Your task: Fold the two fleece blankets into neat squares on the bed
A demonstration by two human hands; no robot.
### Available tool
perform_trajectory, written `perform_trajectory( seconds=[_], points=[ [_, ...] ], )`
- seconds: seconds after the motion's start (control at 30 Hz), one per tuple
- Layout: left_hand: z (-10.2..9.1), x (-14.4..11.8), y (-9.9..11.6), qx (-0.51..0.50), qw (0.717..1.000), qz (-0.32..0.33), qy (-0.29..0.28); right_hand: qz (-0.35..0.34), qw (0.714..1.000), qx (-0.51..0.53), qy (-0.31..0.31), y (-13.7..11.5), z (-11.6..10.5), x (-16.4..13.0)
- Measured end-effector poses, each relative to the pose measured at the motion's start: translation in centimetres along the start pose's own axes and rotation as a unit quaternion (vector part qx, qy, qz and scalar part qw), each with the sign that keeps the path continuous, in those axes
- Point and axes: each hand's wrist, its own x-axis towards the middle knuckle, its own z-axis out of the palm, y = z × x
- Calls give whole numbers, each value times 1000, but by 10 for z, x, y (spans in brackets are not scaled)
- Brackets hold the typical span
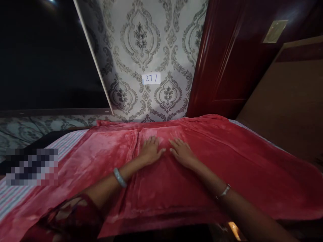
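Observation:
A plush red blanket (212, 174) lies spread across the surface in front of me, with a folded panel in its middle and a crease running along that panel's left side. My left hand (150, 151) rests flat on the panel near its far end, fingers stretched away from me. Beside it, my right hand (182, 153) also presses flat on the red plush, fingers spread. The two thumbs point toward each other with a small gap between them. Neither hand grasps anything. A pale bangle circles the left wrist, and a thin bracelet the right.
Striped cloth (65, 143) shows from under the blanket at the left. Behind stands a patterned wall (141, 37) with a paper label (151, 78) reading 277. A dark television screen (45, 57) is at the left, a dark red door (227, 60) and a brown panel (290, 101) at the right.

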Motion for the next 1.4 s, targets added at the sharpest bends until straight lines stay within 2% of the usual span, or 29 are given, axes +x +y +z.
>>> perform_trajectory(
  seconds=[0.07, 0.13, 0.3, 0.5, 0.67, 0.77, 0.83, 0.93, 1.0, 1.17, 1.27, 1.4],
  points=[
    [15, -23, 2, 2, 999, 47, -10, -2, 1000, -16, -4, -8, 12, -22],
    [28, -38, -3, 13, 998, 60, -19, -3, 1000, -31, 0, -14, 25, -37],
    [41, -47, -16, 36, 997, 62, 7, -3, 998, -52, 26, -15, 40, -45],
    [35, -43, -13, 36, 997, 52, -36, -3, 997, -71, 24, -15, 36, -45],
    [18, -46, -16, 27, 994, 44, -92, -2, 998, -68, 3, -14, 31, -44],
    [7, -67, -14, 32, 994, 17, -100, -1, 998, -49, -25, -19, 27, -52],
    [5, -90, -11, 17, 995, 36, -91, -19, 998, -32, -42, -25, 26, -65],
    [13, -125, -11, -13, 992, 90, -89, -55, 997, -10, -55, -33, 29, -87],
    [21, -140, -14, -14, 993, 87, -83, -65, 996, 0, -56, -36, 31, -98],
    [31, -148, -22, 3, 995, 81, -58, -67, 997, 20, -36, -36, 33, -102],
    [26, -145, -18, 8, 995, 80, -63, -58, 998, 30, -23, -36, 35, -102],
    [14, -150, -3, 32, 995, 48, -80, -55, 997, 51, -22, -30, 39, -114]
  ],
)
